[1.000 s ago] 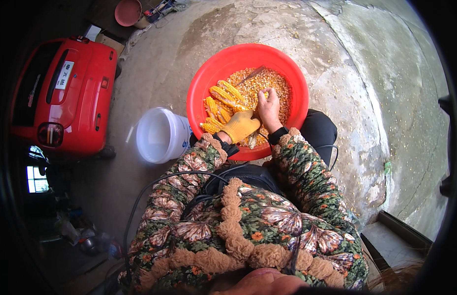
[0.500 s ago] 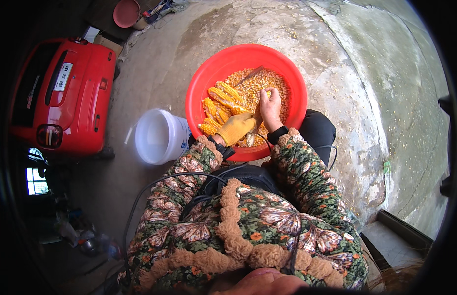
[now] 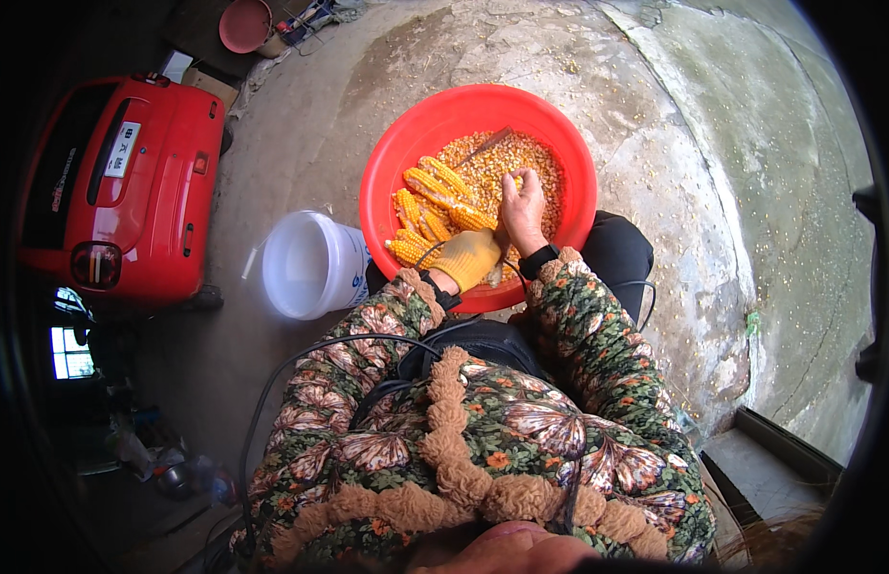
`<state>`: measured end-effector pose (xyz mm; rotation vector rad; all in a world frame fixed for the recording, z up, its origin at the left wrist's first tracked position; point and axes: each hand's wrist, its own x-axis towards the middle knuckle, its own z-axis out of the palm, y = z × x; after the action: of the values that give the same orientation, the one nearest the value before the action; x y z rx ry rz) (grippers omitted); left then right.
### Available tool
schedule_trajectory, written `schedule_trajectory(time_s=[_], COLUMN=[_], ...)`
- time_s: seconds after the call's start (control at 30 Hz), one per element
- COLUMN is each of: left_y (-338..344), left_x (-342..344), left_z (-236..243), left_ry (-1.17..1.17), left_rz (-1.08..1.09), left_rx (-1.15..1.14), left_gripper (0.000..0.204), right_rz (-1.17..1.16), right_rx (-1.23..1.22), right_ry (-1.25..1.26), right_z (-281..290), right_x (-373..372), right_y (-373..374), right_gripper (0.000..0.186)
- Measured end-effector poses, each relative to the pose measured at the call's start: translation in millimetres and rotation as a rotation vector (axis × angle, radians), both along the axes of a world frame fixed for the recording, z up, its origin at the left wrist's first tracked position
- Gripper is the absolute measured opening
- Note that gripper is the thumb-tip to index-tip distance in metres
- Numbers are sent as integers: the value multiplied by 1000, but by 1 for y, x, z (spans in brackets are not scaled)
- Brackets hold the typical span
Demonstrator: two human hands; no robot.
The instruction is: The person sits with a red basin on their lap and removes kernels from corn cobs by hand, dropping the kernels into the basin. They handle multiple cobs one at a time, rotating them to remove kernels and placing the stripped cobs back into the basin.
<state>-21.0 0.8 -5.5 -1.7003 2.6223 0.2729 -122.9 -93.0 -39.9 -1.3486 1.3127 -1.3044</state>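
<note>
A wide red basin (image 3: 385, 143) stands in front of me, holding loose corn kernels (image 3: 535, 158) and, on its left side, several yellow ears of corn (image 3: 435, 187). My left hand (image 3: 468, 256), in a yellow work glove, is closed at the basin's near side, beside the ears. Its fingertips are hidden by my right hand, and what they hold does not show. Bare and closed over the kernels, my right hand (image 3: 524, 210) has its fingers curled together. A small yellowish bit shows at its fingertips, too small to name. A thin dark flat piece (image 3: 490, 143) lies on the kernels farther back.
A white bucket (image 3: 301, 268) stands left of the basin, with a red car (image 3: 167, 191) beyond it. Stray kernels dot the concrete floor (image 3: 674, 239). A black cable (image 3: 272, 373) runs across my left sleeve. A reddish round tub (image 3: 245, 26) is at the far left.
My gloved left hand has shifted slightly right and turned, its wrist moving closer to my right hand. My right hand has curled a little more, almost in the same place. The ears lie as before.
</note>
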Motion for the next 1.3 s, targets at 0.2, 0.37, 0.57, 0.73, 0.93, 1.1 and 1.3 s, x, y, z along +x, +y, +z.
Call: schedule_trajectory(time_s=[0.2,0.37,0.57,0.73,0.93,1.1,1.3], left_y=[-1,-2,3,1,-2,-8,-13], left_x=[10,1,-7,-1,12,23,33], left_z=[10,17,18,7,8,33,50], left_ry=[305,506,122,14,593,710,1162], left_rz=[5,205,144,71,125,467,623], left_rx=[-153,133,63,27,46,277,198], left_gripper=[14,22,23,21,27,26,26], right_rz=[6,-23,35,22,43,201,1003], right_rx=[76,14,-119,-100,-21,-244,-574], right_ry=[-61,-38,50,87,-53,38,-82], right_z=[-5,-4,0,-2,10,103,278], right_x=[0,0,3,5,1,-18,-82], right_y=[-4,-4,6,7,-2,11,95], right_gripper=[21,21,18,18,22,44,63])
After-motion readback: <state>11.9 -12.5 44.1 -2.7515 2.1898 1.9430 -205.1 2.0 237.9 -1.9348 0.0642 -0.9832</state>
